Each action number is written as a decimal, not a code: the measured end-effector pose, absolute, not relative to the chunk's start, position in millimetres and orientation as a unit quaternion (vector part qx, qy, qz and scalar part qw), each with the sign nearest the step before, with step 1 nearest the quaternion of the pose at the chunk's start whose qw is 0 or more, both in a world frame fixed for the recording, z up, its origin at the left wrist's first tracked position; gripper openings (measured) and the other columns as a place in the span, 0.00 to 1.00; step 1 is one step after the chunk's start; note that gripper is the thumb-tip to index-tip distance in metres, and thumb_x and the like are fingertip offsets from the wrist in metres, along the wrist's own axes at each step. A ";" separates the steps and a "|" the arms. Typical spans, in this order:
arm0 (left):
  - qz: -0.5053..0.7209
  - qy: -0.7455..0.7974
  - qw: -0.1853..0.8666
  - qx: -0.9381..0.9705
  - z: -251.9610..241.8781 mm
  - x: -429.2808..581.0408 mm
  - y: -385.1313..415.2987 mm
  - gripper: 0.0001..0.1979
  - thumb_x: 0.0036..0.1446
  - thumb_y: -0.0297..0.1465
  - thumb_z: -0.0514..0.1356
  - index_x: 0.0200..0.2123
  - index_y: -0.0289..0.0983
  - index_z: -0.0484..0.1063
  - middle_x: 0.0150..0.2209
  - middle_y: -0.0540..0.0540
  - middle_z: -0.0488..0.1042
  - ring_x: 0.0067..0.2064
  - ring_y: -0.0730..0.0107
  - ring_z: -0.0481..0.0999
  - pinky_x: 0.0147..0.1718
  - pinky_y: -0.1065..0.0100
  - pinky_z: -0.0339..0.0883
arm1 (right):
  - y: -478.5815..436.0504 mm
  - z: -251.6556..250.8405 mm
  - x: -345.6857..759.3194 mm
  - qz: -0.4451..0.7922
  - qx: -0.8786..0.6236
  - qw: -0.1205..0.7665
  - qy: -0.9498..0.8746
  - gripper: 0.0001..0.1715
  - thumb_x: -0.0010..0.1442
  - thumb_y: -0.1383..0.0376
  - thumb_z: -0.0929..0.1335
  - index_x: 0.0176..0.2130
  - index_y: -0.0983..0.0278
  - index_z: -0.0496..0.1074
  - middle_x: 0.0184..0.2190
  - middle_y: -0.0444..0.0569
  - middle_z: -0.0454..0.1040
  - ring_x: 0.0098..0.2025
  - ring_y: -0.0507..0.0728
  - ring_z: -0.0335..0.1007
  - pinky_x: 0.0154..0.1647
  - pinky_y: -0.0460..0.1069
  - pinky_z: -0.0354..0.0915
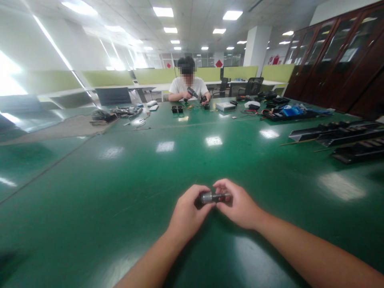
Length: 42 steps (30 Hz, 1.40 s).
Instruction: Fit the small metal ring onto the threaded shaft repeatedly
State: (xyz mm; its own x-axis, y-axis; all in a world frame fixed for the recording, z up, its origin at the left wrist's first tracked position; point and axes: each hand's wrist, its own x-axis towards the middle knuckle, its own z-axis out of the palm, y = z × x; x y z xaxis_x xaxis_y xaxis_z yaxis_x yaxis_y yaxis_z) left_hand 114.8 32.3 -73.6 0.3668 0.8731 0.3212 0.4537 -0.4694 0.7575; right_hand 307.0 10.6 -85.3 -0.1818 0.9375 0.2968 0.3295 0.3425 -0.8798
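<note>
Low in the middle of the head view, a small silver-grey metal cylinder (207,197) lies level between my hands, with a thinner dark part toward its right end. My left hand (190,210) is closed round the thick left end, thumb in front and fingers behind. On the other side, my right hand (238,204) curls its fingers and thumb about the thin end, where a little red shows. The fingers partly cover both ends, so its exact kind is unclear. Both hands are just over the green tabletop (135,172).
Across the table a person (192,86) in a white shirt holds a power drill (192,93). Small black parts (177,109) lie before them. Long black metal channels (345,134) stand at right, a blue bundle (292,111) beyond. Cables and tools (129,112) lie back left.
</note>
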 end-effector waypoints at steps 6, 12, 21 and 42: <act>0.385 0.410 0.274 0.780 -73.1 114.7 32.4 0.10 0.53 0.24 0.66 0.38 0.40 0.73 0.37 0.51 0.75 0.38 0.70 0.73 0.38 0.70 0.65 | 10.0 -80.2 307.1 0.327 -0.457 0.439 -0.701 0.18 0.53 0.76 0.68 0.44 0.62 0.71 0.37 0.46 0.74 0.39 0.55 0.72 0.41 0.48 0.68; 0.378 0.415 0.284 0.777 -74.2 113.8 31.8 0.10 0.52 0.23 0.65 0.38 0.40 0.74 0.38 0.51 0.77 0.39 0.69 0.75 0.40 0.69 0.66 | 9.5 -76.6 306.3 0.326 -0.465 0.433 -0.700 0.14 0.54 0.73 0.70 0.42 0.62 0.75 0.37 0.46 0.76 0.39 0.55 0.73 0.40 0.48 0.69; 0.388 0.420 0.282 0.771 -74.7 113.0 31.2 0.11 0.51 0.24 0.66 0.38 0.40 0.74 0.37 0.51 0.77 0.39 0.69 0.76 0.40 0.69 0.67 | 9.8 -77.5 305.0 0.333 -0.483 0.432 -0.685 0.12 0.53 0.71 0.72 0.40 0.63 0.76 0.35 0.46 0.78 0.36 0.55 0.74 0.37 0.47 0.68; 0.386 0.423 0.277 0.771 -75.2 113.6 32.0 0.10 0.50 0.25 0.66 0.38 0.39 0.75 0.37 0.48 0.78 0.38 0.67 0.76 0.39 0.67 0.69 | 12.2 -77.0 306.5 0.346 -0.471 0.421 -0.694 0.09 0.54 0.72 0.71 0.38 0.63 0.76 0.35 0.46 0.78 0.36 0.55 0.74 0.38 0.47 0.67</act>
State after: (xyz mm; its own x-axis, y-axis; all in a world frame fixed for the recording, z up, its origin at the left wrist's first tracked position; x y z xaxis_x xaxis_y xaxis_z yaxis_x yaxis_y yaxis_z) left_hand 113.6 32.0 -75.2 0.3438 0.8671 0.3604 0.4396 -0.4878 0.7542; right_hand 306.5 12.2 -77.0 -0.2030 0.9444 0.2588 0.3626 0.3180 -0.8760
